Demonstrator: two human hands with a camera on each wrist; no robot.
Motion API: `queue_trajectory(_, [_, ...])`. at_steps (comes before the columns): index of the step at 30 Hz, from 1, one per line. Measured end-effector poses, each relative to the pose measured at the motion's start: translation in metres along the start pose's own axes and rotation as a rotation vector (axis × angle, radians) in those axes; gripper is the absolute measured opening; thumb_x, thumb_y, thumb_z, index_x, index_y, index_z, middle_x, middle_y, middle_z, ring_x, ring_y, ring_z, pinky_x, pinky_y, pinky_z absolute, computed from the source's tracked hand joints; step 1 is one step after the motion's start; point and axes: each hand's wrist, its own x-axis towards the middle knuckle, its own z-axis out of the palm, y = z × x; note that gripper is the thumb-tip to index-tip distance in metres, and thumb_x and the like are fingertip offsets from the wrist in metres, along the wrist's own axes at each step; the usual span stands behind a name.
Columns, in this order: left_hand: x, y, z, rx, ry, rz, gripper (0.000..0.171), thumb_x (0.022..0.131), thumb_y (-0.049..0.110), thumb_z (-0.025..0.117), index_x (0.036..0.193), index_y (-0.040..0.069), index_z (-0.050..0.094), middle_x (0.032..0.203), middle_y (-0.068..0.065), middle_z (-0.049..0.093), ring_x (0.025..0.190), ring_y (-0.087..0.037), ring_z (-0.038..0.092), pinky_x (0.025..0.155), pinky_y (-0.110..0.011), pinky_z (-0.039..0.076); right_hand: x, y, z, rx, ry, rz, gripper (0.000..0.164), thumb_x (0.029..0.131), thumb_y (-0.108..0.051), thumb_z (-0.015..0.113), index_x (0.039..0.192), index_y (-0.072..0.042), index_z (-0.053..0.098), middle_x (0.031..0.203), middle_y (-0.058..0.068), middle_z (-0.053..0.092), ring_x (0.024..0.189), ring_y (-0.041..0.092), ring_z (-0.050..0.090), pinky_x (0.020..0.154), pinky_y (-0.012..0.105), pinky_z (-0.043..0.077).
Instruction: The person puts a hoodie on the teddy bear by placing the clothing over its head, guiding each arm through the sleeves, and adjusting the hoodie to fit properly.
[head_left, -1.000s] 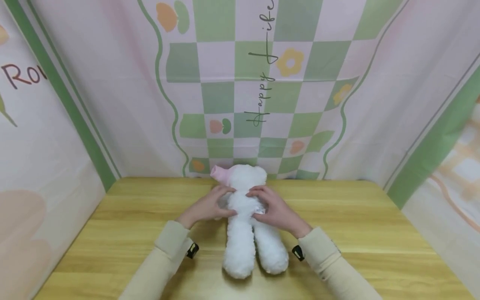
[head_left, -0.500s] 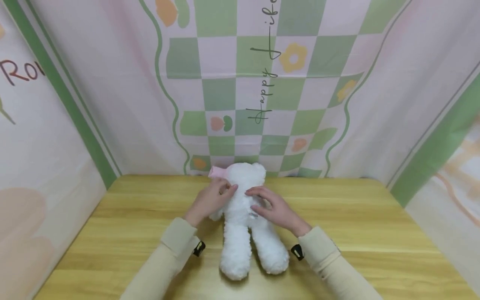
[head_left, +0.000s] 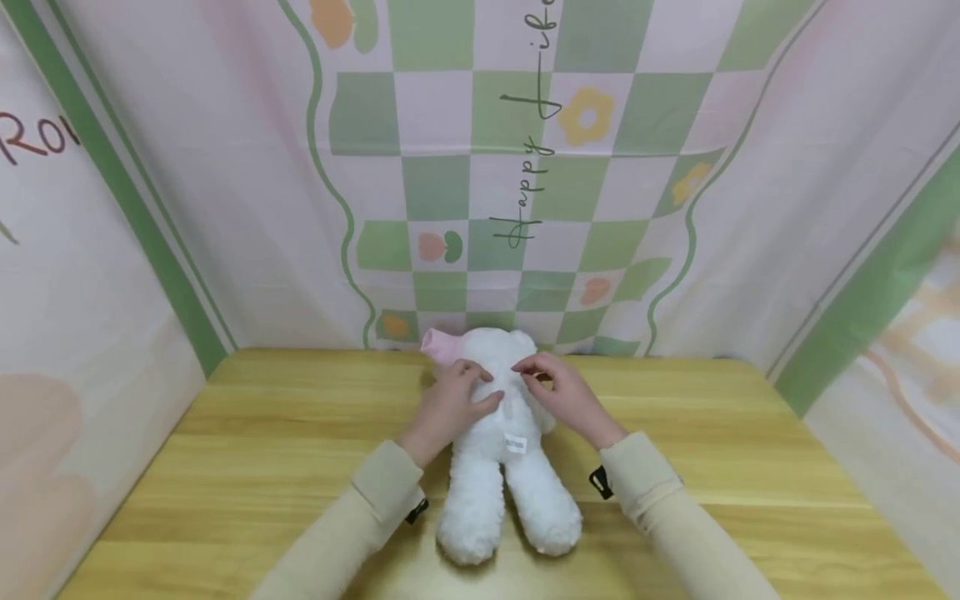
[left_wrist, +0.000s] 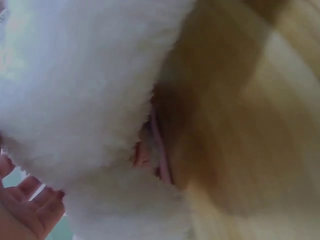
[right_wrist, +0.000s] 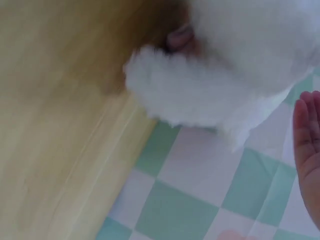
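A white plush toy (head_left: 480, 492) lies on the wooden table with its legs toward me and a small printed tag (head_left: 515, 443) on its lower back. My left hand (head_left: 450, 404) rests over the left of its upper back, thumb and fingertips apart on the fur. Thumb and forefinger of my right hand (head_left: 566, 396) come together at the upper right of the back, pinching the fur there. In the left wrist view a narrow pinkish strip (left_wrist: 160, 147) shows under the toy's edge. Exactly what the right fingertips hold is too small to see.
A pink piece (head_left: 442, 346) sticks out at the left of the toy's head. Behind the table (head_left: 262, 433) hangs a green and white checked cloth (head_left: 502, 192). Plain cloth panels stand at both sides.
Both hands have left the toy's sides and moved up and inward onto its upper back. The tag on the lower back has come fully into sight.
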Motion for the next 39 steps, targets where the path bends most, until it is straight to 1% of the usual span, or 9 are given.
queue_trajectory(6, [-0.013,0.001,0.013,0.089,0.051,0.132,0.029,0.090,0.039,0.062,0.103,0.013,0.067,0.123,-0.008,0.058,0.107,-0.022,0.061,0.083,-0.034,0.055,0.010,0.007,-0.001,-0.033,0.008,0.040,0.020,0.093,-0.001,0.054,0.111,0.000,0.063,0.113,0.017,0.063,0.102,0.031,0.061,0.082,0.041,0.055])
queue_trajectory(12, [-0.022,-0.005,0.018,0.085,0.134,0.214,0.021,0.087,0.031,0.068,0.095,0.012,0.068,0.118,-0.008,0.060,0.102,-0.023,0.062,0.082,-0.034,0.055,0.020,0.015,0.006,-0.074,0.011,0.031,0.025,0.092,-0.001,0.054,0.115,0.004,0.060,0.132,0.023,0.053,0.123,0.038,0.051,0.094,0.048,0.050])
queue_trajectory(18, [-0.022,-0.013,0.014,0.064,0.112,0.264,0.021,0.090,0.030,0.065,0.095,0.010,0.070,0.116,-0.010,0.061,0.104,-0.025,0.062,0.090,-0.035,0.053,0.027,0.023,0.014,-0.121,-0.021,0.074,0.042,0.093,-0.012,0.059,0.131,0.005,0.051,0.137,0.027,0.049,0.131,0.043,0.043,0.110,0.054,0.035])
queue_trajectory(20, [-0.019,-0.013,0.010,0.075,0.073,0.246,0.025,0.094,0.031,0.059,0.100,0.010,0.071,0.117,-0.010,0.062,0.107,-0.025,0.061,0.094,-0.036,0.051,0.028,0.023,0.015,-0.138,-0.035,0.076,0.043,0.093,-0.012,0.058,0.132,0.005,0.051,0.138,0.028,0.048,0.132,0.044,0.041,0.111,0.054,0.034])
queue_trajectory(24, [-0.011,-0.011,0.002,0.155,0.026,0.206,0.027,0.097,0.032,0.053,0.102,0.013,0.072,0.112,-0.005,0.064,0.103,-0.021,0.062,0.088,-0.034,0.053,0.028,0.023,0.014,-0.142,-0.048,0.099,0.041,0.094,-0.014,0.056,0.131,0.004,0.052,0.138,0.026,0.049,0.133,0.044,0.040,0.111,0.054,0.034])
queue_trajectory(27, [-0.005,-0.008,-0.002,0.204,0.061,0.185,0.022,0.092,0.034,0.060,0.097,0.014,0.069,0.103,-0.003,0.063,0.093,-0.019,0.061,0.080,-0.032,0.052,0.028,0.024,0.014,-0.131,-0.045,0.105,0.038,0.095,-0.015,0.055,0.128,0.003,0.055,0.136,0.024,0.052,0.132,0.042,0.042,0.109,0.053,0.036])
queue_trajectory(30, [0.000,-0.007,-0.002,0.251,0.100,0.161,0.025,0.086,0.036,0.068,0.098,0.014,0.064,0.102,-0.004,0.059,0.090,-0.019,0.056,0.078,-0.031,0.049,0.028,0.026,0.017,-0.127,-0.008,0.082,0.028,0.096,-0.012,0.055,0.119,0.002,0.061,0.125,0.021,0.059,0.121,0.039,0.053,0.102,0.051,0.044])
queue_trajectory(36, [0.007,-0.008,0.003,0.384,0.136,0.132,0.064,0.077,0.043,0.074,0.126,0.009,0.051,0.125,-0.014,0.054,0.112,-0.027,0.055,0.096,-0.037,0.046,0.025,0.028,0.025,-0.139,0.089,0.012,0.011,0.091,-0.007,0.061,0.096,-0.001,0.068,0.097,0.014,0.068,0.093,0.030,0.064,0.083,0.043,0.053])
queue_trajectory(39, [0.008,-0.010,0.005,0.377,0.118,0.109,0.082,0.076,0.043,0.075,0.139,0.003,0.041,0.134,-0.018,0.052,0.124,-0.030,0.050,0.105,-0.040,0.042,0.021,0.027,0.027,-0.127,0.104,-0.005,0.009,0.090,-0.005,0.062,0.093,-0.002,0.069,0.092,0.013,0.068,0.089,0.028,0.064,0.080,0.042,0.053])
